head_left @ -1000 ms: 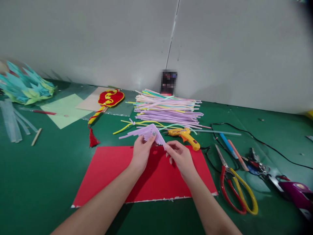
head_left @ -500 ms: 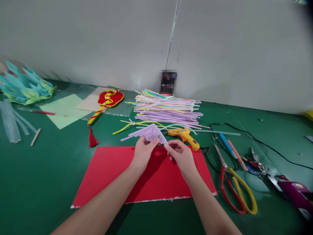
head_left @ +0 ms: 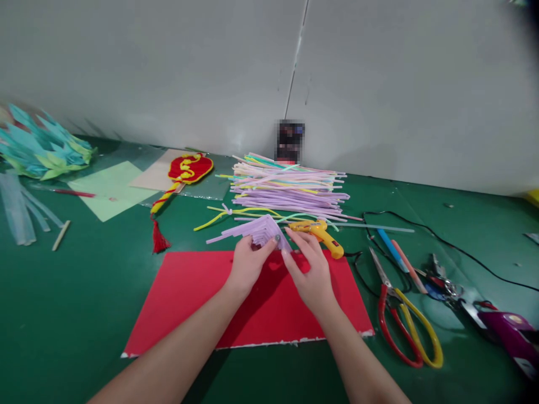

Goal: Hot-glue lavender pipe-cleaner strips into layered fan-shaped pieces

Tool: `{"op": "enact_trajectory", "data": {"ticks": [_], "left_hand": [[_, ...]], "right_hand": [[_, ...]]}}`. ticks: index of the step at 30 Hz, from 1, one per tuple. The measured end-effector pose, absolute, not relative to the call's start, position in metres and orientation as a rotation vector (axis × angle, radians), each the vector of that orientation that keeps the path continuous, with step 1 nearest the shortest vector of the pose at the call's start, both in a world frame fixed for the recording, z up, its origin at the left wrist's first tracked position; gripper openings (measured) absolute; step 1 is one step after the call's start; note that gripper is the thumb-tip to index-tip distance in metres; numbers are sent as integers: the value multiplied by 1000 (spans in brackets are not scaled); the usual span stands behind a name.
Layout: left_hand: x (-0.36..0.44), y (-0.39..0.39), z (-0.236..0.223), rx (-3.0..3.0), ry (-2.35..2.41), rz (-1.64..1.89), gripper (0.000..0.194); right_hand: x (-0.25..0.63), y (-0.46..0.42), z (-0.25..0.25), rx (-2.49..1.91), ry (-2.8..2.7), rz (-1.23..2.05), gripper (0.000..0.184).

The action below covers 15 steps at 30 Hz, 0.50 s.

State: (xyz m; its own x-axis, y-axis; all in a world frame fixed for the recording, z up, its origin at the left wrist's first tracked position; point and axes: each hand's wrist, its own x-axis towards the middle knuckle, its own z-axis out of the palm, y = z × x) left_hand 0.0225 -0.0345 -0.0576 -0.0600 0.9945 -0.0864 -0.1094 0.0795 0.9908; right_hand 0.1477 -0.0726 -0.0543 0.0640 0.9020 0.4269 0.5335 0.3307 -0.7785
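At twelve o'clock, by the red board's far edge, the left hand pinches nested lilac pipe cleaners; the right hand's thumb and forefinger stand parted at their four-o'clock end. Apparently they're being aligned; next calls for a steady, light grip.

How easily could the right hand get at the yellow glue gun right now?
Probably yes, easily: the yellow glue gun lies just beyond the right hand, and nothing visible covers its handle.
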Motion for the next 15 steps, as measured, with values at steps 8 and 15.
{"op": "enact_trajectory", "data": {"ticks": [8,15], "left_hand": [[22,-34,-62,1082,1203,1231,23],[21,-35,-61,1105,1219,1220,24]], "right_hand": [[147,-72,-57,-1340,-1647,451,39],[147,-71,-58,-1341,-1654,469,39]]}}
